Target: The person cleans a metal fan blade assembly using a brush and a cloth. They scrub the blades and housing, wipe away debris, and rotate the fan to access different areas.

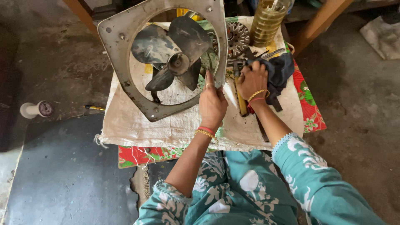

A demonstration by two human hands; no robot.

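A grey metal exhaust fan [125, 62] with a square frame and dark, grimy blades [175, 54] stands tilted on its lower edge on a low cloth-covered table [166, 129]. My left hand [211, 102] grips the frame's lower right edge and props it up. My right hand [251, 80] presses down on a dark blue rag [278, 71] to the right of the fan, over some hand tools [266, 54]. A yellow-handled tool [241, 104] lies just below that hand.
A plastic jar of yellowish liquid [266, 21] stands at the table's back. Beside it lies a round perforated metal part [238, 38]. A white spool [35, 109] and a small screwdriver [95, 108] lie on the concrete floor at left. A wooden leg [316, 21] slants at upper right.
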